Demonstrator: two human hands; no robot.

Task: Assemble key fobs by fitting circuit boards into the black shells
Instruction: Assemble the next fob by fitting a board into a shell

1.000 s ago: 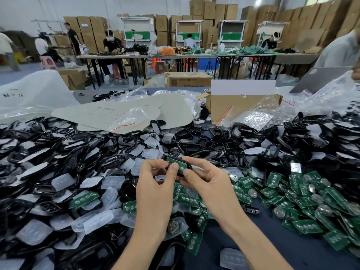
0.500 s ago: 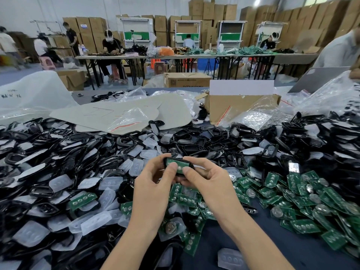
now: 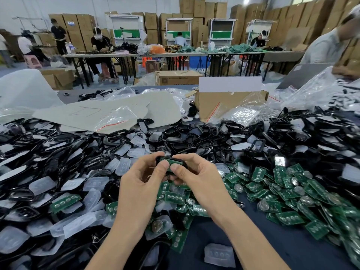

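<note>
Both hands hold one black key fob shell point(image 3: 180, 161) with a green circuit board point(image 3: 172, 161) in it, above the middle of the table. My left hand point(image 3: 140, 184) grips its left end, thumb on the board. My right hand point(image 3: 196, 179) grips its right end, thumb pressing the board beside the left thumb. Loose green circuit boards point(image 3: 288, 191) lie heaped to the right and under my hands. Black shells point(image 3: 185, 139) and translucent button pads point(image 3: 95, 184) cover the left and far side.
An open cardboard box point(image 3: 224, 102) with plastic bags stands behind the pile. A pale sheet point(image 3: 109, 112) lies at the back left. A dark blue tabletop point(image 3: 253, 244) shows near the front. Another person point(image 3: 331, 47) works at the far right; others sit at distant tables.
The two thumbs have drawn closer together over the board, which is now mostly covered. The hands stay in the same spot above the pile.
</note>
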